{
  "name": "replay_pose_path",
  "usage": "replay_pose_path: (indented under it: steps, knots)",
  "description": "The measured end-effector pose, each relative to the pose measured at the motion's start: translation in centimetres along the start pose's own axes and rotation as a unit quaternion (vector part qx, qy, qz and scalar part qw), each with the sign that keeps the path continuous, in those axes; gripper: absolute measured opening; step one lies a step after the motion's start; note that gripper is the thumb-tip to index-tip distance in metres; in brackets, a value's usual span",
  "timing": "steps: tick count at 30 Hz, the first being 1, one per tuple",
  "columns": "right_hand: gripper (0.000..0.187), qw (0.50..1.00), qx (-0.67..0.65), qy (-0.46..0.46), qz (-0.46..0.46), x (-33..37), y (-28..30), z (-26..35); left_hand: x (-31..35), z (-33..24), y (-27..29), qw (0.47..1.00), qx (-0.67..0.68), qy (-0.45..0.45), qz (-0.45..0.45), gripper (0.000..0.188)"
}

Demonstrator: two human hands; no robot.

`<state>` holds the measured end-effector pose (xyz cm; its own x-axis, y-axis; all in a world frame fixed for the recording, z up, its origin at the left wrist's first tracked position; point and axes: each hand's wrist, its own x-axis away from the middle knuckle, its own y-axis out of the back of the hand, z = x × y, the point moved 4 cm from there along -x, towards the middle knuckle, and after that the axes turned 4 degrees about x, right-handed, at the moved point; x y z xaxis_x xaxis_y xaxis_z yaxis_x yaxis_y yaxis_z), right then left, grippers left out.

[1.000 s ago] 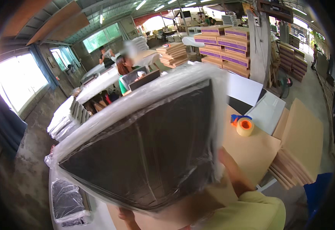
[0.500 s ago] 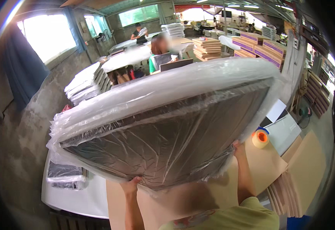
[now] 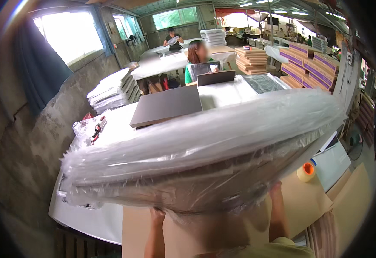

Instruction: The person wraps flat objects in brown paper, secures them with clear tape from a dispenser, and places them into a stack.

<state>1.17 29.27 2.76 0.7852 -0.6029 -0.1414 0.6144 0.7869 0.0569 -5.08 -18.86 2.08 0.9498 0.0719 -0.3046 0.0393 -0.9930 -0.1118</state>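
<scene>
Both of my hands hold up a large dark flat panel [image 3: 209, 165] wrapped in clear plastic, with thick white bubble-like wrap along its far edge. My left hand [image 3: 157, 213] grips the near edge left of middle, thumb on the side facing me and fingers mostly hidden behind. Farther right on that edge, my right hand [image 3: 275, 190] is closed in the same way. Under the panel lies a brown cardboard sheet [image 3: 183, 238] on a white-covered table [image 3: 89, 223]. A roll of cream tape [image 3: 306, 171] stands on the cardboard, right of my right hand.
Beyond the panel lies a flat dark grey board [image 3: 168, 105]. A red-handled tool [image 3: 97, 131] rests at the left. White wrapped goods [image 3: 115, 90] are stacked behind. A co-worker [image 3: 195, 53] sits across the table. Purple-banded boxes [image 3: 304, 64] and cardboard sheets [image 3: 355, 206] stand right.
The wrapped panel has tipped flatter and come down toward me, still in both hands. The grey board and red-handled tool behind it have come into sight.
</scene>
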Motion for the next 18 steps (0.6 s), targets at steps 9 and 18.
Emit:
replay_pose_path:
  steps: [9,18]
  knots:
    - [0.077,0.999,0.011,0.023,-0.029,-1.1,-1.7,1.5,-4.2,-1.2,-3.1,0.992,0.026,-0.093,-0.076,0.046]
    - [0.079,0.963,0.16,-0.19,0.108,-0.8,-2.1,5.6,-0.8,-3.2,-5.9,0.924,-0.101,0.369,0.01,0.059]
